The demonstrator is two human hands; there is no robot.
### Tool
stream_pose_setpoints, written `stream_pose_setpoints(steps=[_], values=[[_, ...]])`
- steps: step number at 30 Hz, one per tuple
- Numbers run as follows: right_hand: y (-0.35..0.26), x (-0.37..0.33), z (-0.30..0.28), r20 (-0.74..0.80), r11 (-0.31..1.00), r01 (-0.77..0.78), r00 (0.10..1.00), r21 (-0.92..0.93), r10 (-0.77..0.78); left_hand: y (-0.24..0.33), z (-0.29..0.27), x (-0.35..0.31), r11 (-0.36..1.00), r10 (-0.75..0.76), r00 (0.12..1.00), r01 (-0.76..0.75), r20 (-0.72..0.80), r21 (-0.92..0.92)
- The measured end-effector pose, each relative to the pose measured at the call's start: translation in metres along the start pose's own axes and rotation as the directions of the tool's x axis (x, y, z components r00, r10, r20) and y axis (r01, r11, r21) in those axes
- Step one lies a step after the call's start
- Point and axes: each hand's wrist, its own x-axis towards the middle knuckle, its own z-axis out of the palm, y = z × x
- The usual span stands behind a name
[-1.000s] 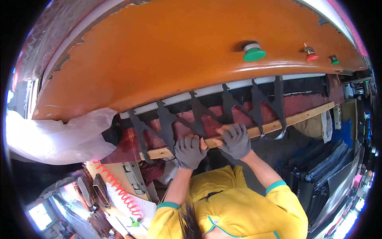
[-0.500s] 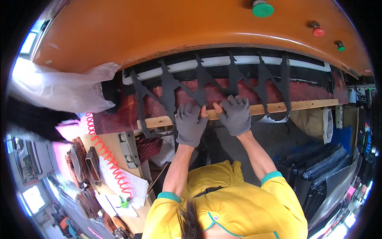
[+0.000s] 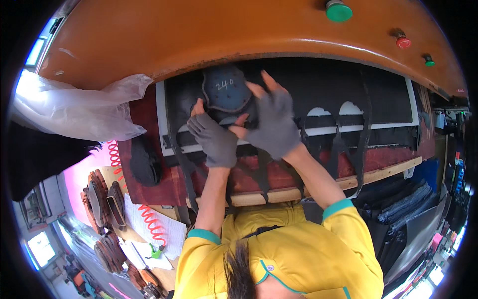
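Note:
A dark blue cutting die (image 3: 226, 92) with pale handwritten marks lies on a black sheet (image 3: 318, 87) under the orange machine front. At the die's lower left edge is my left hand (image 3: 213, 142), in a grey fingerless glove, thumb stretched out to the right. My right hand (image 3: 274, 122), gloved alike, is beside the die's right edge, fingers spread and holding nothing. Curved holes in the sheet show the white board (image 3: 318, 130) beneath. Narrow cut-out strips of the sheet (image 3: 338, 149) hang toward me over the dark red table (image 3: 318, 172).
A wooden bar (image 3: 388, 172) edges the table in front of me. Black cut pieces (image 3: 144, 162) are stacked at the left, below a clear plastic bag (image 3: 84, 109). A red coiled hose (image 3: 152, 224) hangs over papers. Green and red buttons (image 3: 403, 41) stick out from the orange machine (image 3: 199, 35).
Both hands moved from the wooden bar at the front edge to the die farther in. The black sheet now lies farther back. The die and the stacked pieces have come into view.

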Motion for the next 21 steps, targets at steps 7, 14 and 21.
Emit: stream_pose_setpoints(steps=[7, 14, 21], values=[[-0.006, 0.017, 0.027, 0.319, 0.967, -0.082, 0.948, 0.241, 0.001, -0.010, -0.011, -0.036, 0.993, -0.103, 0.994, 0.104, 0.021, -0.047], [0.012, -0.005, -0.004, 0.496, 0.135, -0.540, 0.829, 0.831, 0.259, -0.007, -0.037, -0.062, 0.999, -0.028, 0.993, 0.033, 0.119, -0.042], [0.039, -0.027, -0.054, 0.255, 0.679, -0.297, 0.953, 0.671, 0.165, -0.009, -0.042, -0.072, 0.994, -0.025, 0.990, 0.040, 0.141, -0.102]])
